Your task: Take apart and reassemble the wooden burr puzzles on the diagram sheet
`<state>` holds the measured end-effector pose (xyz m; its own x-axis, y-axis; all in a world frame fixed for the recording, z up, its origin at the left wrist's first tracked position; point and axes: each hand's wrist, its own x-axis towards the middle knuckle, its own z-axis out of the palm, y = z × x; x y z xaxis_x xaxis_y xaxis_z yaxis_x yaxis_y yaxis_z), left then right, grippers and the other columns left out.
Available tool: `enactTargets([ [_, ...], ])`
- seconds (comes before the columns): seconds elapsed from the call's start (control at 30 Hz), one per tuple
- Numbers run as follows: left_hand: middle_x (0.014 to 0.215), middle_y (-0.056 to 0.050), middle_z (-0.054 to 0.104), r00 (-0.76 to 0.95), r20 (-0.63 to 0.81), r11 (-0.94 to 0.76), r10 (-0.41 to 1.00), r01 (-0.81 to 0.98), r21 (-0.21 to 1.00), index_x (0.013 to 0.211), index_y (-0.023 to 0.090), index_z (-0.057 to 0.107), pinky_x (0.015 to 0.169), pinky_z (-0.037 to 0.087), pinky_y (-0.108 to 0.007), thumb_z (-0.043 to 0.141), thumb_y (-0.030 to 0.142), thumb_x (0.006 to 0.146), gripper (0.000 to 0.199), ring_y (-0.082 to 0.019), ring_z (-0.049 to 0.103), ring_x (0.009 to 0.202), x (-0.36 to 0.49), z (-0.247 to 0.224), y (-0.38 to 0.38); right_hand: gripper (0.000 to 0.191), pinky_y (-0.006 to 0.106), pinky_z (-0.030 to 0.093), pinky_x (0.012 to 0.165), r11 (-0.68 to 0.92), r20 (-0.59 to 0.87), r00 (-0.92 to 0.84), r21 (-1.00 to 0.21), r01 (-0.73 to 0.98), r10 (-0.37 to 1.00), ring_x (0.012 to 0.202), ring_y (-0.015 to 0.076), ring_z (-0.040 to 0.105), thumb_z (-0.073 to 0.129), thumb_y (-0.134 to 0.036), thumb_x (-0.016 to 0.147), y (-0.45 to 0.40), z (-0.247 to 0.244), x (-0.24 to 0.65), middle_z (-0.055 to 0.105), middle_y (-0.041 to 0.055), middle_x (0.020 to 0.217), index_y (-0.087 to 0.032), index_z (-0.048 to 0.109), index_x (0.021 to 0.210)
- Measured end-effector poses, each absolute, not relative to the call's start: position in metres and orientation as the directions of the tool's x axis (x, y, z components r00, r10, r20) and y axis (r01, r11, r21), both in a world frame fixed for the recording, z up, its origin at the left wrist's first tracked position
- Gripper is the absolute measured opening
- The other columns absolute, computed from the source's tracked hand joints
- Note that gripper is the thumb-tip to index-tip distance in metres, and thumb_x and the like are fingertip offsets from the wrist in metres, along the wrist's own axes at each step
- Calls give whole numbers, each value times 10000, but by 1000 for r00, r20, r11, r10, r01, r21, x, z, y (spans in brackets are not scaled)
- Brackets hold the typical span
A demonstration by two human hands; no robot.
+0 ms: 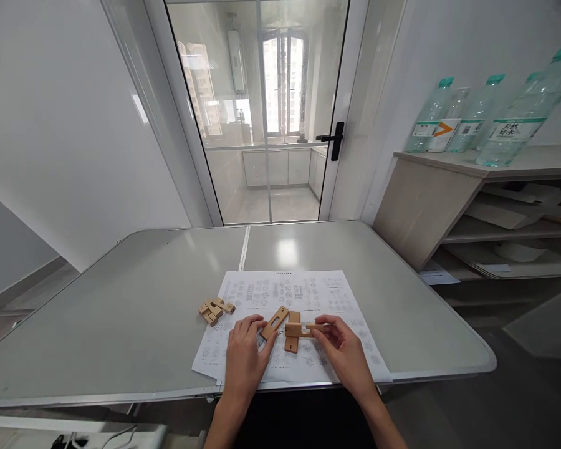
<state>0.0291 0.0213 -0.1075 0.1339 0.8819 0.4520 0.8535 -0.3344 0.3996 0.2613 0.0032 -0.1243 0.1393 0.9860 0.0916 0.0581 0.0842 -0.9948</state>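
My left hand (246, 351) grips the lower end of a slotted wooden puzzle piece (276, 321), which slants up to the right and bears a mark near its top. Between thumb and fingers, my right hand (342, 349) pinches the right end of a second wooden puzzle piece (295, 330) with a notch in it. That piece lies crosswise over a third wooden puzzle piece (291, 345), whose ends show above and below it. All three are over a printed instruction sheet (327, 280). Left of my hands sits a small cluster of wooden pieces (210, 310).
The grey table (121, 324) has a metal edge and a seam across it. Behind stands a glass door (290, 168) with a black handle (337, 141). At right, a wooden shelf (430, 199) holds several plastic bottles (512, 131) on top and flat boards inside.
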Motion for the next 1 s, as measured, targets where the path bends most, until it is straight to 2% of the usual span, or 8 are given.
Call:
enactTargets([
  [0.2,1111,-100,743,156,518,-369,841,866,338,1075,195,708,868,549,-456,563,342,1031,211,-305,690,1046,33,-105,18,292,412,594,891,178,200,72,-954,240,977,1002,281,724,671,-493,959,1,-123,261,741,99,1097,-230,703,1081],
  [0.33,1080,-95,751,170,537,-380,826,872,307,1069,201,705,851,550,-450,490,283,1054,230,-291,699,1006,35,-103,18,259,400,606,882,251,268,5,-908,334,963,1000,271,722,665,-423,964,0,-122,260,697,110,1214,-244,734,1139],
  [0.4,1089,-97,749,169,530,-377,831,871,313,1077,205,696,849,551,-448,480,273,1052,228,-290,700,1003,34,-103,19,238,393,606,887,273,287,-15,-893,358,958,1042,281,716,658,-418,968,0,-121,259,676,117,1257,-246,763,1094],
  [0.5,1063,-91,747,134,486,-347,864,858,380,1041,214,680,845,544,-452,462,318,1061,242,-295,699,980,33,-101,18,244,385,592,886,285,293,-33,-893,349,956,1060,288,706,623,-438,993,-1,-115,258,698,116,1196,-236,760,1008],
  [0.63,952,-57,762,27,334,-241,942,746,620,1048,241,663,740,546,-382,439,462,1071,316,-262,716,831,34,-88,11,285,367,575,828,215,211,-39,-960,178,977,937,263,724,597,-497,1015,-4,-104,256,747,88,1011,-229,687,1044],
  [0.77,986,-42,784,-36,186,-149,982,456,877,1075,240,658,701,549,-312,450,534,1058,360,-203,729,746,42,-73,7,374,316,534,610,54,73,-141,-990,-129,987,623,183,664,593,-588,1003,-6,-98,251,716,30,834,-223,607,1079],
  [0.87,1088,-87,787,-46,120,-104,992,265,959,1164,201,654,622,538,-296,478,580,1029,439,-185,721,670,48,-73,12,425,285,465,528,-60,10,-248,-960,-275,969,533,145,591,587,-625,993,-5,-98,245,646,-13,757,-211,616,1084],
  [1.0,1186,-131,768,-26,80,-75,996,140,987,1217,167,648,610,546,-292,498,591,1013,493,-173,721,652,53,-81,19,487,303,498,632,-126,-8,-319,-928,-352,948,640,150,622,670,-593,952,-4,-94,244,676,7,885,-214,642,1257],
])
